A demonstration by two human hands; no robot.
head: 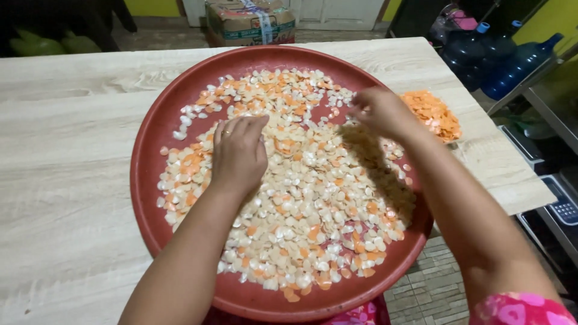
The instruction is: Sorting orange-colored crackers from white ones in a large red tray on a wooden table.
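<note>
A large round red tray (158, 126) lies on a light wooden table (66, 150) and holds several small white and orange chips (313, 198) spread across it. My left hand (239, 153), with a ring on one finger, rests palm down on the chips near the tray's middle, fingers curled together. My right hand (380, 111) hovers over the chips at the tray's upper right, fingers bent and pinched toward the pieces; whether it holds any is unclear. A separate pile of orange chips (432, 113) sits on the table just right of the tray.
Blue water jugs (500, 57) stand on the floor at the right, past the table edge. A taped cardboard box (250, 23) sits behind the table. A scale-like device (563, 207) lies at the lower right. Tiled floor shows below the tray.
</note>
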